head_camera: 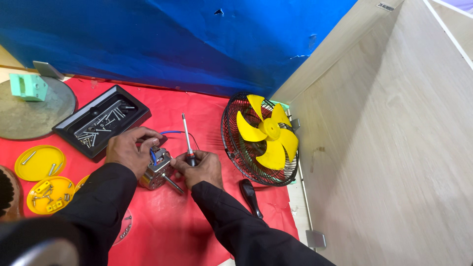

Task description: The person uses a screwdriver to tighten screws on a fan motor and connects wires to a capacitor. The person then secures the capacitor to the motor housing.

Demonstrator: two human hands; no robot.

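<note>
My left hand (129, 148) grips a small metal fan motor (156, 171) with a bare shaft and blue and red wires, resting on the red cloth (197, 113). My right hand (201, 167) touches the motor's side and holds a screwdriver (187, 140), whose shaft points up and away from me. Both arms wear black sleeves. A black wire fan guard with a yellow blade (266, 135) stands just right of my right hand.
A black tray of screws (101, 120) lies behind my left hand. Two yellow lids (42, 162) with small parts sit at the left. A black handle (250, 197) lies near the right sleeve. Blue wall behind, wooden panel (384, 148) at right.
</note>
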